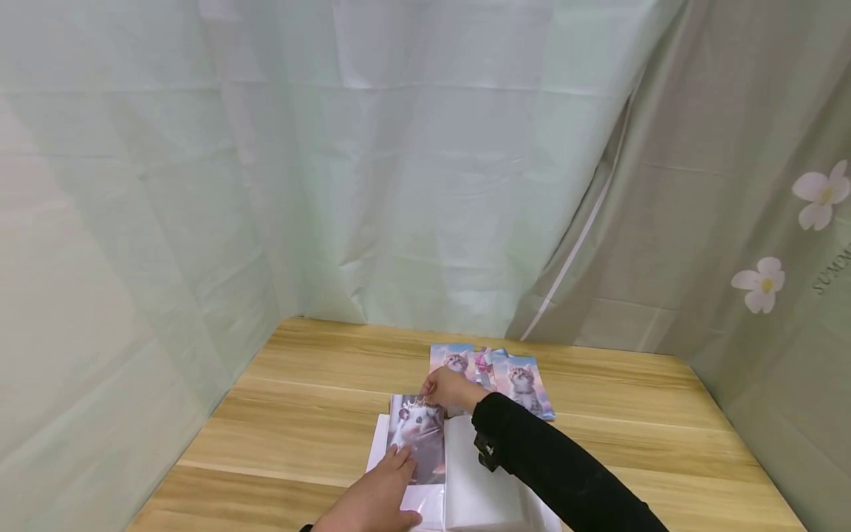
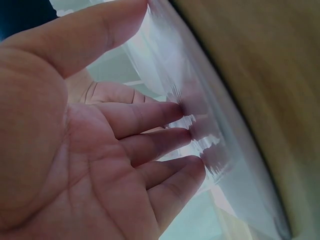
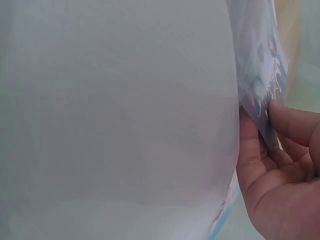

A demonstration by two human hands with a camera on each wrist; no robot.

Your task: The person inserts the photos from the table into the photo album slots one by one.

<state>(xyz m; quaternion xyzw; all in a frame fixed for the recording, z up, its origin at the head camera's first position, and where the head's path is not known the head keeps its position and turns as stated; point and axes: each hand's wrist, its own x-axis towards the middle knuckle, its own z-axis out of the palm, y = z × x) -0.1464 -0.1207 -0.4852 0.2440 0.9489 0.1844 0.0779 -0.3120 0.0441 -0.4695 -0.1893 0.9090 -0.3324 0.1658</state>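
Note:
An open photo album (image 1: 482,473) with clear sleeves lies at the front of the table. On its left page is a picture card (image 1: 425,436) of a white mouse-like animal wearing a crown, its upper end sticking out past the page's top edge. My right hand (image 1: 450,388) pinches the card's top right corner between thumb and fingers, as the right wrist view (image 3: 280,150) also shows. My left hand (image 1: 379,491) rests with extended fingers on the left page, its fingertips touching the glossy sleeve (image 2: 200,120) over the card's lower part.
Behind the album lie several picture cards, among them a kitten card (image 1: 525,384) at the right and another kitten card (image 1: 452,357) at the left, partly overlapping others. The wooden table (image 1: 299,399) meets pale curtains (image 1: 425,185) at the back and sides.

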